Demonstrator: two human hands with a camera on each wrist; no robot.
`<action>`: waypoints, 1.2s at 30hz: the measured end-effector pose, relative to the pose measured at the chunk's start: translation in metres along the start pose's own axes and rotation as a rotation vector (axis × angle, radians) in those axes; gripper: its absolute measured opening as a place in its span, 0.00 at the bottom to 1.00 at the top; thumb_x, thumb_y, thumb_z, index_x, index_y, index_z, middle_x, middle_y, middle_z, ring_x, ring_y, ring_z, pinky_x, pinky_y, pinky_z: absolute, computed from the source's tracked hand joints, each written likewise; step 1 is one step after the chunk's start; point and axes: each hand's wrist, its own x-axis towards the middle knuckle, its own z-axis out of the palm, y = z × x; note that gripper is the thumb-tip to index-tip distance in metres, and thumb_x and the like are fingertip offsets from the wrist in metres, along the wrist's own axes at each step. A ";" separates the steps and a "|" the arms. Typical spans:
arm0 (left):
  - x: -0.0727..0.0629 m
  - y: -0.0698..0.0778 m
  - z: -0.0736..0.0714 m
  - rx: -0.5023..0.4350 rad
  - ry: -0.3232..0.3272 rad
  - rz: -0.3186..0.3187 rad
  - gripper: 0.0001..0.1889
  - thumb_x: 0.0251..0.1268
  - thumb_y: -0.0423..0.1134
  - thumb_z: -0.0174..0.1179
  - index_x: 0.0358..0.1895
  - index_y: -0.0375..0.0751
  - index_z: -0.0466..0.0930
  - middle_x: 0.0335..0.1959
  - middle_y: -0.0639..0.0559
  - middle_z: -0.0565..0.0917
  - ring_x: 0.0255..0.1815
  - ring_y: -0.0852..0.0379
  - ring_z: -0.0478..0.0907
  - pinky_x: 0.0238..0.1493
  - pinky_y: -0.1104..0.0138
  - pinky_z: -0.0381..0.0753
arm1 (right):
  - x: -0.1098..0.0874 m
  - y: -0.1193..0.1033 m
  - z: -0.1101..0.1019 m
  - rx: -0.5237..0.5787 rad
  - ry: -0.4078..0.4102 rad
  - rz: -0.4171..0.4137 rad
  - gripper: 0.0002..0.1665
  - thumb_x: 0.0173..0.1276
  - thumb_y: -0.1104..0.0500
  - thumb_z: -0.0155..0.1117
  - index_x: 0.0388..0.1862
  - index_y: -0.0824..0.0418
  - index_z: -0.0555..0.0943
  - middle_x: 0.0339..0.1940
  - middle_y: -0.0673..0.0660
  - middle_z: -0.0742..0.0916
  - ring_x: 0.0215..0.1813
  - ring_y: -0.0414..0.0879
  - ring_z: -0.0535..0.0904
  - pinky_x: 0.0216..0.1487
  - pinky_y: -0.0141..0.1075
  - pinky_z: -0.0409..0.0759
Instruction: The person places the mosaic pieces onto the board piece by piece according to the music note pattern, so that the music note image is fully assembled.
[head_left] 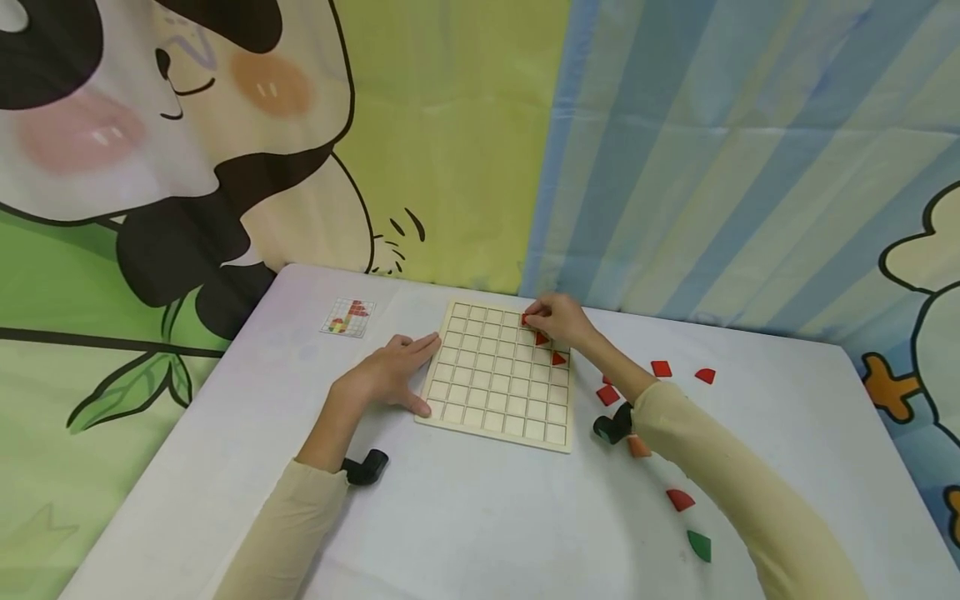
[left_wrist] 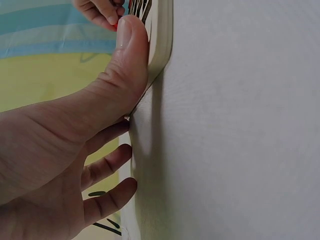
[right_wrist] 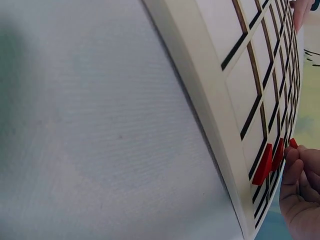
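Observation:
A pale wooden grid board [head_left: 487,375] lies on the white table. My left hand [head_left: 390,372] rests along its left side with fingers extended, and the thumb [left_wrist: 132,47] touches the board near its front left corner. Over the far right part of the grid, my right hand [head_left: 561,321] pinches a small red piece [head_left: 525,320] between thumb and fingers; its shape is mostly hidden. Two red triangular pieces [head_left: 558,358] sit on the grid at the right, nearer the front. The right wrist view shows the pinched red piece [right_wrist: 293,144] at the fingertips.
A small printed card [head_left: 348,317] with a coloured pattern lies left of the board. To the right are scattered red pieces [head_left: 661,368], an orange piece [head_left: 639,447] and a green piece [head_left: 700,546], some partly behind my right arm. A printed curtain [head_left: 712,167] hangs behind the table.

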 end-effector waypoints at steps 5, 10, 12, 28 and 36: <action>0.000 0.000 0.001 0.012 0.000 0.015 0.62 0.40 0.57 0.75 0.79 0.49 0.45 0.81 0.55 0.48 0.75 0.46 0.53 0.67 0.49 0.68 | 0.001 0.001 0.002 -0.019 -0.003 -0.014 0.12 0.71 0.60 0.60 0.46 0.67 0.84 0.45 0.65 0.86 0.45 0.55 0.82 0.40 0.38 0.81; -0.001 -0.001 0.001 0.021 0.004 0.003 0.62 0.40 0.57 0.75 0.79 0.50 0.45 0.81 0.56 0.49 0.76 0.46 0.53 0.66 0.49 0.68 | 0.004 0.000 0.006 -0.046 0.004 -0.043 0.10 0.70 0.61 0.60 0.43 0.66 0.84 0.43 0.64 0.87 0.44 0.54 0.82 0.44 0.41 0.81; -0.002 -0.002 0.001 0.022 0.006 -0.006 0.62 0.40 0.57 0.75 0.79 0.51 0.45 0.81 0.57 0.48 0.76 0.47 0.52 0.66 0.49 0.68 | 0.006 -0.002 0.007 -0.059 -0.002 -0.047 0.10 0.70 0.61 0.60 0.43 0.66 0.84 0.43 0.64 0.86 0.45 0.54 0.82 0.45 0.42 0.81; -0.005 0.000 0.002 0.013 0.011 0.018 0.61 0.40 0.55 0.75 0.78 0.48 0.46 0.81 0.56 0.49 0.76 0.46 0.53 0.67 0.49 0.69 | 0.013 -0.010 0.001 -0.151 -0.076 0.000 0.08 0.69 0.61 0.62 0.41 0.63 0.86 0.39 0.61 0.88 0.29 0.46 0.80 0.39 0.37 0.79; -0.003 0.002 -0.001 0.037 0.017 0.026 0.61 0.40 0.56 0.75 0.78 0.48 0.47 0.81 0.55 0.50 0.75 0.45 0.54 0.65 0.49 0.70 | 0.011 -0.009 0.001 -0.222 -0.071 -0.044 0.10 0.71 0.60 0.60 0.44 0.65 0.84 0.42 0.62 0.87 0.43 0.52 0.82 0.44 0.41 0.80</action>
